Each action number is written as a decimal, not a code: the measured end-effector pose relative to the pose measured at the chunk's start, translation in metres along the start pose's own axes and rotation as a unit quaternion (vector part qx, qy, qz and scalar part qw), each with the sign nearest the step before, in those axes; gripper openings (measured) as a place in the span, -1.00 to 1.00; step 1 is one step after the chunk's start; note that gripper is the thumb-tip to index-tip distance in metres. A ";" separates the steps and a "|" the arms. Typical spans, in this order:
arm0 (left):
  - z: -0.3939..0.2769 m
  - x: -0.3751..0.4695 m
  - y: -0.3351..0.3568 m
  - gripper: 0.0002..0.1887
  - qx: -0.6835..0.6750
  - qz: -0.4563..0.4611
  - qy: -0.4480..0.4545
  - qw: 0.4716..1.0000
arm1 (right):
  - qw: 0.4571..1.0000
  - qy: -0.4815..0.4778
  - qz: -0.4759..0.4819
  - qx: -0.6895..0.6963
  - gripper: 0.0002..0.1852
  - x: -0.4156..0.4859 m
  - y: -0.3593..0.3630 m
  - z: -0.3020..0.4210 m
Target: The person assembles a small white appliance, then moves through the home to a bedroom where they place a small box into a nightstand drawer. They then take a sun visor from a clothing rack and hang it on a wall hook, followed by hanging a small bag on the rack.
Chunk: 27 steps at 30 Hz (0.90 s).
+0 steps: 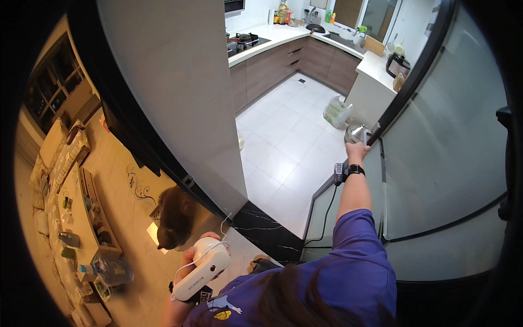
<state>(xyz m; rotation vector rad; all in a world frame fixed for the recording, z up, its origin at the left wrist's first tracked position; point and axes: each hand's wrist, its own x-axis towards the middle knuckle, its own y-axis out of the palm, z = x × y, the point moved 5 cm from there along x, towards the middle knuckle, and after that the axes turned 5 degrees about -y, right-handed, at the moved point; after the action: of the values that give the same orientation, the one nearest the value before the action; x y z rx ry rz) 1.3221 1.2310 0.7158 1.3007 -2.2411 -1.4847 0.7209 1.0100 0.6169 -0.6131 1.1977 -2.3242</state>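
Observation:
My left hand [188, 261] holds a white handheld electric appliance [206, 269] near my chest, with its thin white cord looped around it. It has a rounded head, and its body bears writing. My right arm reaches forward, and my right hand [356, 150] is closed around the metal handle [366, 138] of a frosted glass door [437, 163] with a dark frame. A black watch-like band [356, 169] is on my right wrist. Beside it, a small dark device [338, 173] with a black cable sits by the door's edge.
Beyond the black marble threshold [269, 229], a plastic bag [337, 112] and a lidded metal pot [356, 132] stand on the kitchen floor. A white counter [282, 47] carries a gas hob [247, 42]. To the left are a dark-furred cat [175, 216] and a long coffee table [79, 220].

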 end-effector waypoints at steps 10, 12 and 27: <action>0.018 -0.106 -0.025 -0.16 0.124 -0.041 0.047 0.990 | 0.970 -0.203 0.133 0.013 -0.44 -0.112 0.027 0.100; 0.022 -0.142 -0.032 -0.17 0.117 -0.057 0.081 0.988 | 0.964 -0.235 0.124 -0.011 -0.51 -0.143 0.023 0.119; -0.006 -0.468 -0.106 -0.30 0.034 -0.114 0.404 0.907 | 0.886 -0.434 0.090 -0.135 -0.76 -0.410 0.025 0.246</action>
<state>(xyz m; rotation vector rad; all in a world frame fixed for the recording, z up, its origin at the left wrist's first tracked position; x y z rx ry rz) 1.6723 1.5531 0.7807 1.8094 -1.6295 -0.6826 1.1941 1.0773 0.6519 -1.3818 1.0469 -1.4228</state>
